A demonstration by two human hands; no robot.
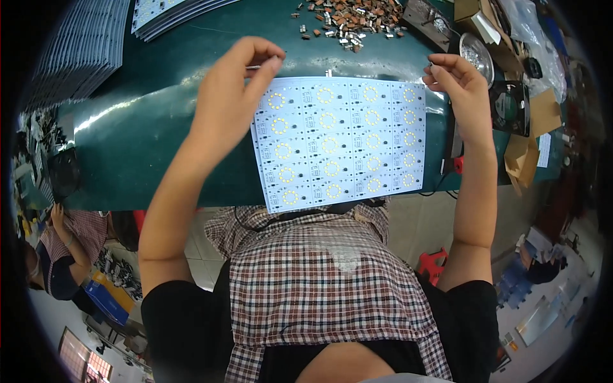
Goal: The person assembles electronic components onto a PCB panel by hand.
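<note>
A white circuit board panel (pixel 348 140) with rings of small yellow LEDs and black components lies at the table's near edge, apparently on top of other panels. Above its far left corner is my left hand (pixel 239 89), thumb and forefinger brought together; anything between the tips is too small to name. By the far right corner, my right hand (pixel 463 89) pinches something tiny and dark that I cannot make out. Beyond the panel lies a loose heap of small brown and silver components (pixel 357 19). A small pale part (pixel 329 73) sits at the panel's far edge.
Tall stacks of panels (pixel 80 51) stand at the far left, with another stack (pixel 179 13) beside them. On the right are a round metal dish (pixel 476 57), a black fan-like device (pixel 511 107) and open cardboard boxes (pixel 523 156). Another person (pixel 64 255) sits at the left.
</note>
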